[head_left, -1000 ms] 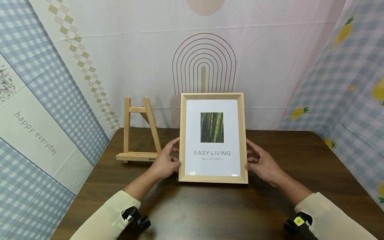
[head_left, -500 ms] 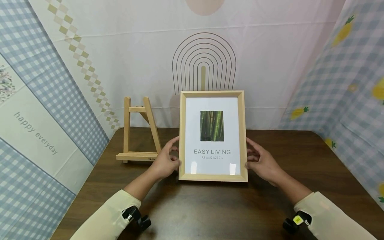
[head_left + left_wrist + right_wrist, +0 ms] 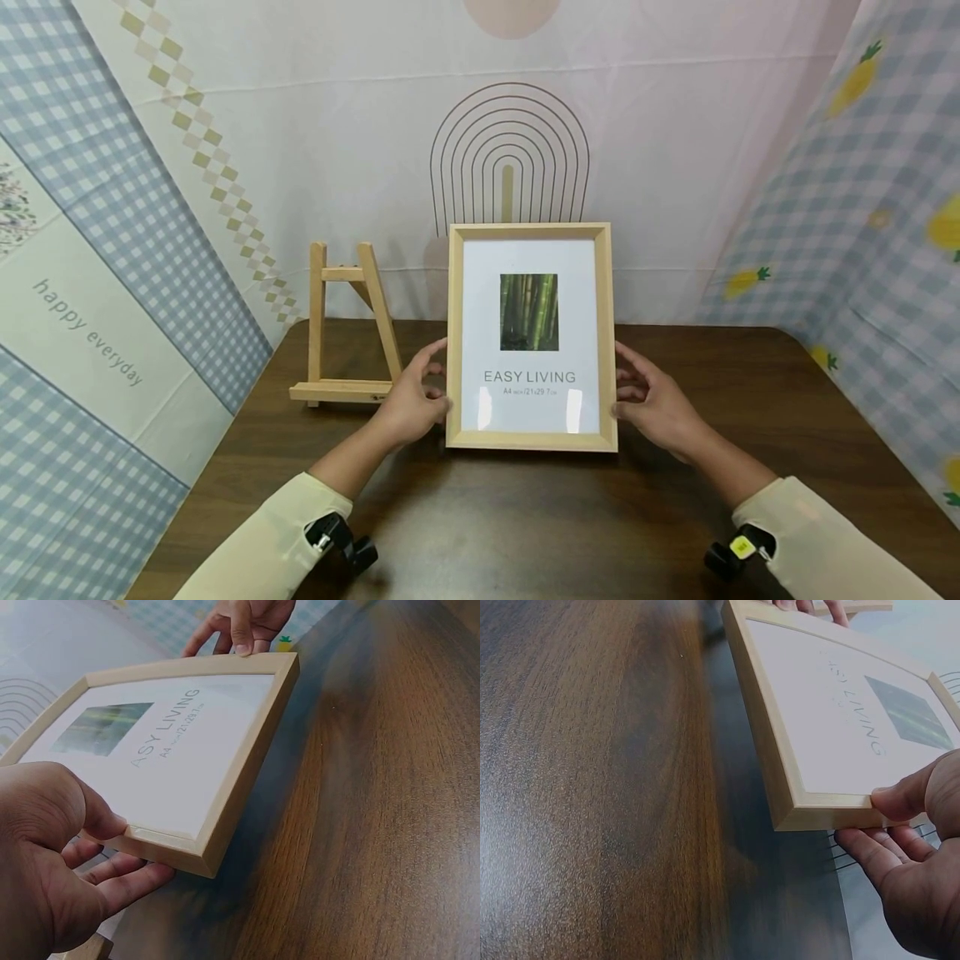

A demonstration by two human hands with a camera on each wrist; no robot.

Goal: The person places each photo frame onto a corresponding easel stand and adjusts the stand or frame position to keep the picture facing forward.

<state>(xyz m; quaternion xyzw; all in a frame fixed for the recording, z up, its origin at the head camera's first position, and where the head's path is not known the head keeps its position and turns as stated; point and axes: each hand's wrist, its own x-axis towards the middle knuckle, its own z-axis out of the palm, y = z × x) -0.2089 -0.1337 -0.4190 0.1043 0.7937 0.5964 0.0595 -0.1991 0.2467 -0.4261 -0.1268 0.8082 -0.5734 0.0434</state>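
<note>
A picture frame [image 3: 532,421] with a pale wood border, a bamboo photo and the words EASY LIVING faces me, tilted back a little. My left hand [image 3: 411,402] grips its left side low down, thumb on the front edge and fingers behind, as the left wrist view shows of the same hand [image 3: 52,847]. On the opposite side my right hand [image 3: 660,408] holds the border likewise; in the right wrist view its thumb [image 3: 904,796] lies on the front and its fingers curl beneath. Whether the lower edge touches the table is hard to tell.
A small wooden easel [image 3: 318,325] stands on the dark wood table [image 3: 525,533], left of the frame and close behind my left hand. Behind the table hangs a white cloth [image 3: 337,125] with printed arches. Checked cloths [image 3: 862,233] flank both sides.
The picture frame has shifted slightly upward in the head view, and light reflections on its lower part have grown longer. Both hands keep their grip; the easel stays where it was.
</note>
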